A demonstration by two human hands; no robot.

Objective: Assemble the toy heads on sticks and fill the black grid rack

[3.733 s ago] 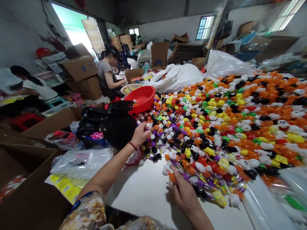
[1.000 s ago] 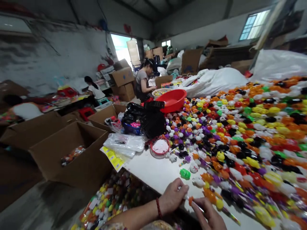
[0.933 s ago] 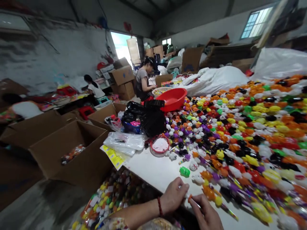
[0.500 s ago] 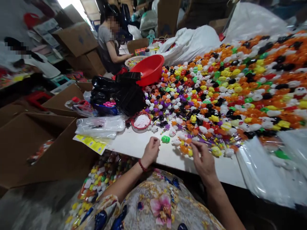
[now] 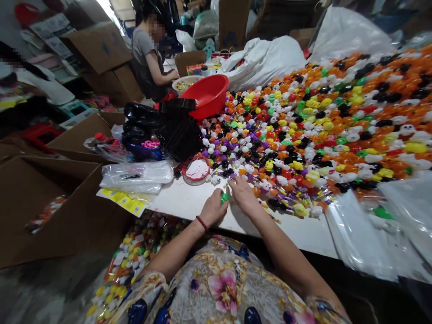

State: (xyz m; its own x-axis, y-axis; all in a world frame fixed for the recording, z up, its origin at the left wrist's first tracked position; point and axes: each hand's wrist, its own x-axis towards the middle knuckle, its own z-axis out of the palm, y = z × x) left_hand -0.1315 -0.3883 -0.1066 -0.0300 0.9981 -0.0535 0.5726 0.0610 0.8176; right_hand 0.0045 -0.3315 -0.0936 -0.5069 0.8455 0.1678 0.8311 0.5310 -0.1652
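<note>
Beneath the left hand (image 5: 214, 209) and the right hand (image 5: 240, 193) lies a white counter (image 5: 180, 198). Ahead of and right of the right hand, a heap of small plastic figures (image 5: 297, 165) spreads over it, the near edge crowding the fingertips. Well right of that hand lie clear bags (image 5: 354, 229). Well ahead of the left hand is a red basin (image 5: 211, 92); nearer, ahead and left, black bags (image 5: 180, 135), then clear packets (image 5: 138, 173) and a mesh basket (image 5: 195, 182), which limits reach that way. Right hand: fingers bent; whether they grip anything cannot be determined. Left hand: curled around a green figure (image 5: 224, 198), visible between thumb and fingers. Judged by appearance, it is light, stiff, slick, probably hollow plastic; best held around the sides, without squeezing.
</note>
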